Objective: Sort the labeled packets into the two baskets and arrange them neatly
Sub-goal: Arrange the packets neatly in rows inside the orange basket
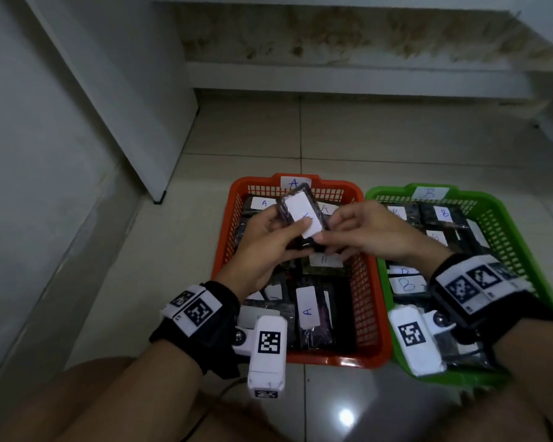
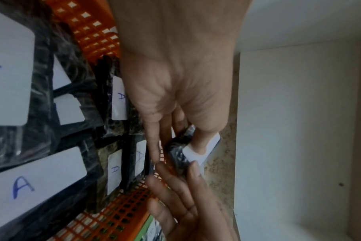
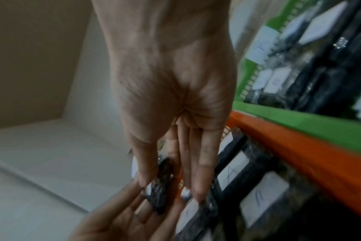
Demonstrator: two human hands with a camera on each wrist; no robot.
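Both hands hold one dark packet (image 1: pixel 300 212) with a white label, tilted above the orange basket (image 1: pixel 369 282) marked A. My left hand (image 1: pixel 278 237) grips it from the left, thumb pressed on the label (image 2: pixel 204 143). My right hand (image 1: pixel 351 228) pinches its lower right edge between thumb and fingers; the right wrist view shows the packet (image 3: pixel 163 179) edge-on between them. The letter on its label is partly covered by the thumb. The orange basket holds several dark packets labelled A (image 1: pixel 307 311). The green basket (image 1: pixel 505 231), marked B, holds packets labelled B (image 1: pixel 407 284).
The two baskets stand side by side on a pale tiled floor (image 1: pixel 380 138). A white panel (image 1: pixel 125 106) leans at the left and a step (image 1: pixel 348 78) runs along the back. My knees fill the bottom edge of the head view.
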